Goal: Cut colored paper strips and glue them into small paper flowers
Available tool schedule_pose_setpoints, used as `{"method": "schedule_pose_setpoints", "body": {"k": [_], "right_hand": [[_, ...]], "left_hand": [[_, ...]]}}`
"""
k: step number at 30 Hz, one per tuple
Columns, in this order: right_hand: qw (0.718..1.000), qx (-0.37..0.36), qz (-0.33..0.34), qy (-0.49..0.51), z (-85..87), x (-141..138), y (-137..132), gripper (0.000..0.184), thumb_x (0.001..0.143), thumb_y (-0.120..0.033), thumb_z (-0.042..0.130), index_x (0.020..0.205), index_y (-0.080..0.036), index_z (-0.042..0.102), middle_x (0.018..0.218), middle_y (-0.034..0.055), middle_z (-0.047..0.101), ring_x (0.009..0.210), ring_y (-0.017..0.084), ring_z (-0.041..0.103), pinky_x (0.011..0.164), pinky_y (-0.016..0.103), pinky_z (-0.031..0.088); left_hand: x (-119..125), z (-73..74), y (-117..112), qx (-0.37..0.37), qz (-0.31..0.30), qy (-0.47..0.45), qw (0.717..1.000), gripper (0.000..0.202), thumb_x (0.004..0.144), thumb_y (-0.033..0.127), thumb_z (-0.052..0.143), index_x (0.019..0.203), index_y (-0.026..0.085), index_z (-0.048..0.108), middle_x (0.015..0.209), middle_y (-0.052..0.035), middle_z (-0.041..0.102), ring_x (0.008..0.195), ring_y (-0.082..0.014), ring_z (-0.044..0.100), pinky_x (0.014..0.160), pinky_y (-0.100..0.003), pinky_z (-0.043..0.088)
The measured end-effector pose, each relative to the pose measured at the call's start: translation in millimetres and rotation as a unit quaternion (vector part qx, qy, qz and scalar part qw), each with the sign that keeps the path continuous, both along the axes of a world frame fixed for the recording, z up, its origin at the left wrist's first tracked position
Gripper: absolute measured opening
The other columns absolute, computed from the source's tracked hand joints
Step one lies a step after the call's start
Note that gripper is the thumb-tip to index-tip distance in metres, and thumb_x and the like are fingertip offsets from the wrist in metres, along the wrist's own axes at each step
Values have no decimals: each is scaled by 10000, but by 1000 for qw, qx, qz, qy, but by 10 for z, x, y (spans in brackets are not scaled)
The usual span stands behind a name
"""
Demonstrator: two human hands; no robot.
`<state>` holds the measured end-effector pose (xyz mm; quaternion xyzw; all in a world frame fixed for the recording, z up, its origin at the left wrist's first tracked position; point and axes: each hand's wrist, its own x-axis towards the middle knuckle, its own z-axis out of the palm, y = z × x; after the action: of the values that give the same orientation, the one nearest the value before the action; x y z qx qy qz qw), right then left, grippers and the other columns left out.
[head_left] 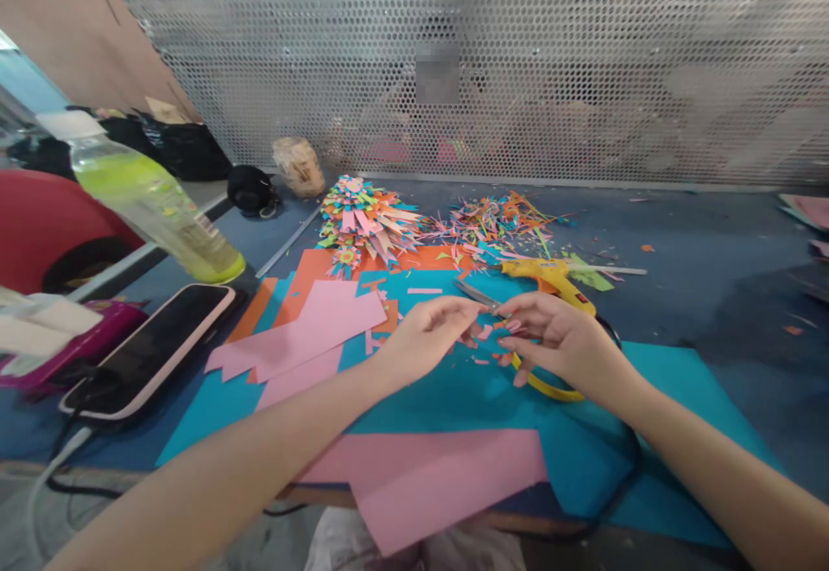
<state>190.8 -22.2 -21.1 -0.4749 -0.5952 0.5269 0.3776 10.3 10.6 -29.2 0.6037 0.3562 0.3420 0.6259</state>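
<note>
My left hand (433,335) is closed in a pinch above the blue paper sheet (420,402); whatever its fingertips hold is too small to make out. Close by on the right, my right hand (560,338) has its fingers bent around a small pink paper piece (514,326). Tiny pink and orange scraps lie on the blue sheet between the hands. Scissors with a yellow handle (555,391) rest under my right hand, partly hidden, their blades (476,293) pointing away to the left. Just behind that hand lies a yellow glue gun (544,273).
Pink paper sheets (304,329) lie on the left. Behind stand a fringed paper cone (369,221) and a heap of shreds (502,221). A phone (155,346) and a tilted bottle (159,208) are at far left. A perforated metal panel (583,61) bounds the back; a dark cable (631,467) runs right.
</note>
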Motion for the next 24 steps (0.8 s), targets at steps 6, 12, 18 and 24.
{"method": "schedule_pose_setpoints", "body": {"k": [6, 12, 18, 24], "right_hand": [[1000, 21, -23, -3, 38, 4, -12, 315, 667, -303, 669, 916, -209, 501, 733, -2, 621, 558, 149, 644, 458, 260, 569], [993, 64, -98, -14, 82, 18, 2, 297, 634, -319, 697, 842, -195, 525, 767, 20, 643, 560, 147, 636, 490, 261, 558], [995, 58, -75, 34, 68, 76, 33, 209, 690, -279, 665, 802, -196, 508, 661, -23, 593, 463, 98, 582, 463, 233, 507], [990, 15, 23, 135, 0, 148, 45, 140, 745, -275, 615, 825, -217, 515, 838, 19, 625, 490, 91, 556, 421, 234, 452]], "left_hand": [[4, -20, 15, -24, -13, -10, 1000, 341, 815, 397, 450, 947, 129, 614, 683, -45, 610, 634, -121, 563, 496, -205, 357], [-20, -56, 59, 17, 41, 9, 999, 274, 675, 181, 619, 941, 140, 570, 615, 44, 493, 501, -59, 465, 477, -194, 352], [-36, -8, 52, 2, 43, -48, 998, 275, 647, 114, 579, 919, 148, 549, 601, 53, 465, 519, -63, 452, 488, -196, 358], [-50, -45, 39, 67, 41, -80, 994, 325, 648, 85, 573, 961, 164, 536, 648, 46, 450, 617, -75, 482, 587, -210, 410]]}}
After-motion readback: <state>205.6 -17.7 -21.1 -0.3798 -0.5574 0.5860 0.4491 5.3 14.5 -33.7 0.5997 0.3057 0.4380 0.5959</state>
